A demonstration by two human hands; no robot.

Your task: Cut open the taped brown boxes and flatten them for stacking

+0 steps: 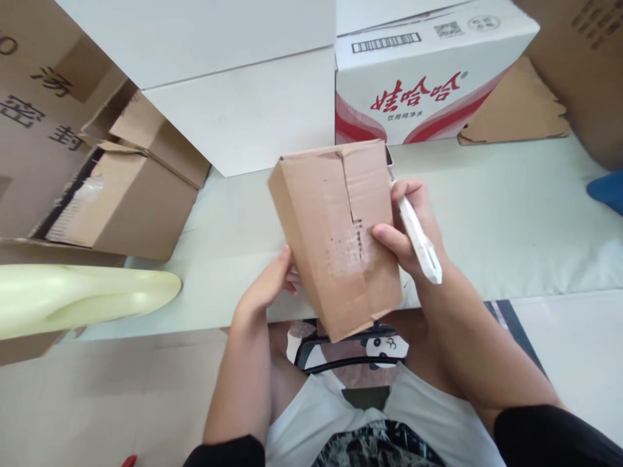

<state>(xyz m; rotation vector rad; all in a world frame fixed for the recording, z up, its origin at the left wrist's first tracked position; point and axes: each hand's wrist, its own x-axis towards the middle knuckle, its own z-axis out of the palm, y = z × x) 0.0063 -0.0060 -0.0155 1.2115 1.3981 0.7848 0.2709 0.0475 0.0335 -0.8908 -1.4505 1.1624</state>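
Note:
A small brown cardboard box [335,194] is held up at a tilt over the front edge of the pale green surface. Its long top seam faces me, with a split and a crumpled patch of clear tape in the middle. My left hand [275,275] is closed on the box's left side, its fingertips partly hidden behind it. My right hand [413,220], at the right side, is closed around a white box cutter [419,243]. The right thumb rests on the box top near the tape. The cutter's far tip lies by the box's upper right corner, mostly hidden.
White cartons [243,110] and a red-and-white printed carton [413,97] stand at the back. Open brown boxes [141,201] are at left, before a pale yellow curved object [87,295]. A flat cardboard piece [516,110] and a blue object [608,191] lie right.

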